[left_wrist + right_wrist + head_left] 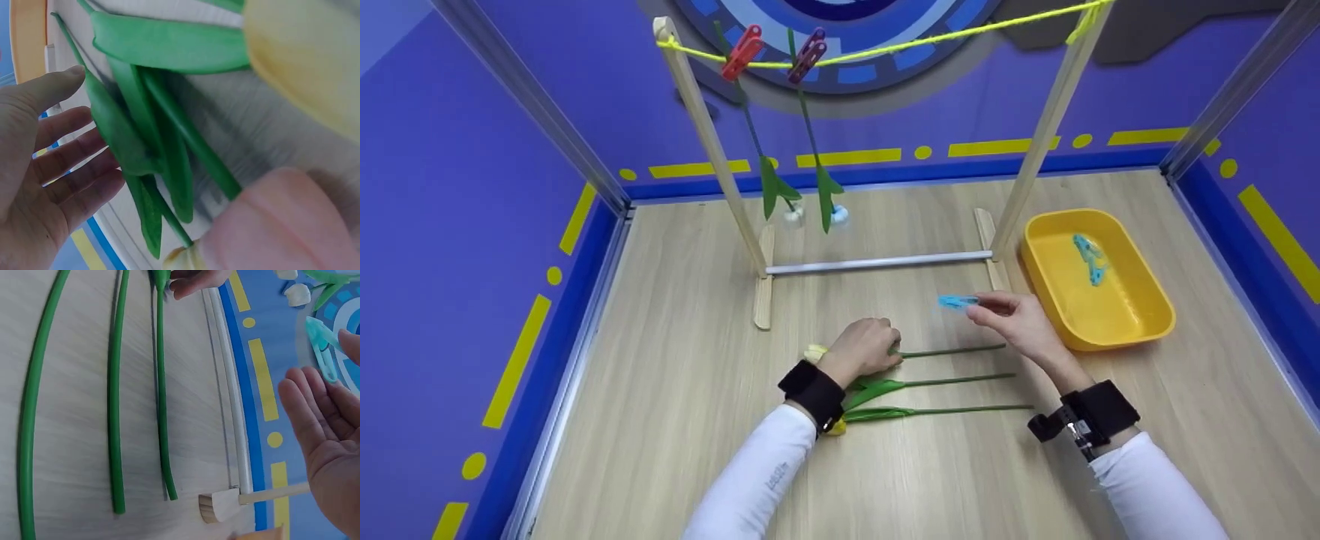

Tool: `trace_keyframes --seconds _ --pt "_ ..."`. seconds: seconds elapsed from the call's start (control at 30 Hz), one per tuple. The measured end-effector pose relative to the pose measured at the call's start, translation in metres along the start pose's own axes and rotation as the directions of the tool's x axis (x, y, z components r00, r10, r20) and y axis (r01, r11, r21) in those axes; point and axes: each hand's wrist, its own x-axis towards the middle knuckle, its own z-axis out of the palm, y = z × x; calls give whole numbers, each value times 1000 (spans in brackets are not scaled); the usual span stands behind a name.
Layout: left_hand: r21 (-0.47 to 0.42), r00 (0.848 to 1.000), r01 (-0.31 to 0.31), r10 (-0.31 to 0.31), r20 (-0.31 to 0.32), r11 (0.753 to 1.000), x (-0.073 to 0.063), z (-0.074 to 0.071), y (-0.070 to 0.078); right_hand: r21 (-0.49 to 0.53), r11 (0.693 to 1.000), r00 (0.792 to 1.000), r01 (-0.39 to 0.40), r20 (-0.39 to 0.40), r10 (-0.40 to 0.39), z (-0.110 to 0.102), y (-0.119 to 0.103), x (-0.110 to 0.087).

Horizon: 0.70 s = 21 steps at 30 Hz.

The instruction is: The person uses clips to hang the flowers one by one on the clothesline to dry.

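My left hand (864,346) is over the topmost of three tulips lying on the table, its thumb and fingertips right at the green leaf (115,121) in the left wrist view. That tulip's pale yellow bloom (815,353) pokes out beside the wrist. Below it, the middle tulip's stem (960,379) and the lowest tulip's stem (975,409) point right; the middle bloom is hidden by my left arm. My right hand (1020,324) pinches a light blue clothespin (956,301) between thumb and fingers, above the table near the rack's right foot.
A wooden rack with a white crossbar (877,264) carries a yellow string (937,39). A red clothespin (743,52) and a dark purple clothespin (808,55) hold two tulips upside down on it. The yellow basin (1117,330) at right contains blue clothespins (1089,259).
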Motion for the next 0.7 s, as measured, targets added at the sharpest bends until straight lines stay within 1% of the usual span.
trace_keyframes --seconds 0.07,0.13,0.2,0.23,0.27,0.3,0.33,0.4,0.43,0.47,0.5,0.53,0.57,0.6,0.63,0.7 --pt "10 1000 4 -5 9 1000 1 1 1 -72 996 998 44 -35 -47 1 -1 -1" --pt "30 1000 7 -7 9 1000 2 3 2 -103 990 993 100 -57 -106 2 -1 -3" --pt "59 1000 4 -4 0 998 3 4 4 -113 976 977 187 -77 -197 5 1 -4" --pt "73 1000 0 0 -4 997 3 4 5 -141 958 961 251 -83 -264 6 3 -4" --pt "89 1000 -5 6 -10 996 3 4 5 -175 931 936 321 -88 -340 7 4 -4" --pt "103 1000 -9 11 -16 995 3 4 6 -222 894 905 390 -89 -417 8 5 -5" --pt "116 1000 -13 16 -20 993 3 5 7 -276 846 865 456 -87 -495 10 6 -5" --pt "133 999 -18 21 -27 991 3 5 8 -374 739 777 560 -73 -626 12 8 -4" --pt "136 999 -19 23 -30 991 3 5 8 -414 684 731 600 -62 -679 12 9 -4" --pt "138 999 -18 23 -34 990 3 6 8 -433 646 697 629 -55 -715 13 10 -4" --pt "138 999 -17 22 -39 990 4 6 8 -440 620 671 649 -51 -739 13 10 -4" --pt "138 999 -16 22 -44 990 4 7 8 -443 598 649 667 -49 -760 14 10 -3" --pt "139 999 -16 23 -49 990 4 7 8 -442 586 635 679 -48 -771 14 10 -3" --pt "140 998 -15 23 -55 990 4 8 8 -441 578 627 686 -45 -778 14 10 -3" --pt "141 998 -17 25 -57 990 5 8 7 -441 573 622 690 -43 -782 14 10 -3" --pt "143 998 -17 26 -61 990 5 9 7 -445 577 629 685 -39 -776 14 10 -4"
